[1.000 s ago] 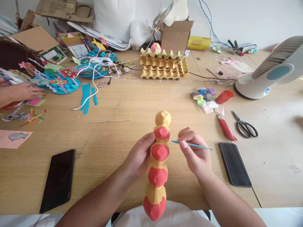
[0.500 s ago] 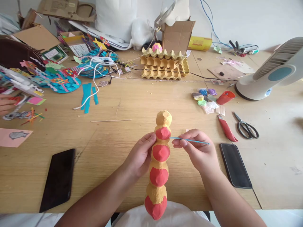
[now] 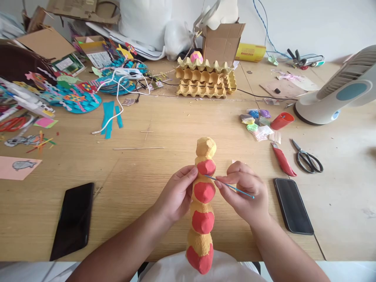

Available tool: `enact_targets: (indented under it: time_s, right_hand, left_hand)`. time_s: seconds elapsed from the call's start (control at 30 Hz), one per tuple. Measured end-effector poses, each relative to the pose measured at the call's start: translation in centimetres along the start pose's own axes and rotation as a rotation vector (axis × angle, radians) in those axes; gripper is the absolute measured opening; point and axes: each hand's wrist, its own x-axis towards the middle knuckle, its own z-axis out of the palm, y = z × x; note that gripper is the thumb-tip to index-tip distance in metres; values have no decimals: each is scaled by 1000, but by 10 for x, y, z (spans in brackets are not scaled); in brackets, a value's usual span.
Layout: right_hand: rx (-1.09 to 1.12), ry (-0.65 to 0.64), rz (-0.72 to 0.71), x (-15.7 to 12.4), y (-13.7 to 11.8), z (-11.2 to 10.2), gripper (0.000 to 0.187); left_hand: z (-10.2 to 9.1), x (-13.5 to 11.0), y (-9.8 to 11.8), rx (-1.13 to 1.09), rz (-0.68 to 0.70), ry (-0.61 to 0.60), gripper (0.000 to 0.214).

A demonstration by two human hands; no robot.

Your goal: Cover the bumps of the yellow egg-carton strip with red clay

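My left hand point(image 3: 179, 192) grips a long strip of egg carton point(image 3: 202, 207) from its left side, near the upper end. The strip is yellowish card with rounded bumps, several of them covered in red; the far bump is plain yellow. Between thumb and fingertips my right hand point(image 3: 245, 192) pinches a thin blue stick point(image 3: 239, 191). The stick's tip touches or nearly touches the strip just below the uppermost red patch. My left hand's fingers behind the strip are partly hidden.
Black phones lie to the left point(image 3: 73, 219) and right point(image 3: 293, 205). Scissors point(image 3: 305, 156), a red cutter point(image 3: 283, 159), bagged clay point(image 3: 255, 121) and a red cup point(image 3: 282, 121) sit at right, near a fan point(image 3: 331, 92). Behind are egg cartons point(image 3: 202, 80); paper crafts point(image 3: 75, 98) crowd the left.
The strip has shifted slightly right with my left hand. The blue stick now slants more, its tip moved lower and onto the strip. A hand at the far left has left view.
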Motion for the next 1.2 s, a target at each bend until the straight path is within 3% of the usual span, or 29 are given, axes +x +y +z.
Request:
enact_targets:
  time_s: [0.27, 0.5, 0.73, 1.2]
  right_hand:
    - [-51, 19, -30, -1, -1, 2, 18]
    - [-113, 24, -120, -2, -2, 2, 22]
    - [32, 35, -15, -1, -2, 1, 20]
    - [15, 12, -58, -2, -1, 2, 21]
  left_hand:
    - [1, -1, 1, -17, 7, -2, 30]
    - [2, -2, 1, 16, 10, 27, 38]
    - [2, -2, 1, 12, 26, 46, 41]
    - [0, -3, 0, 7, 25, 15, 40]
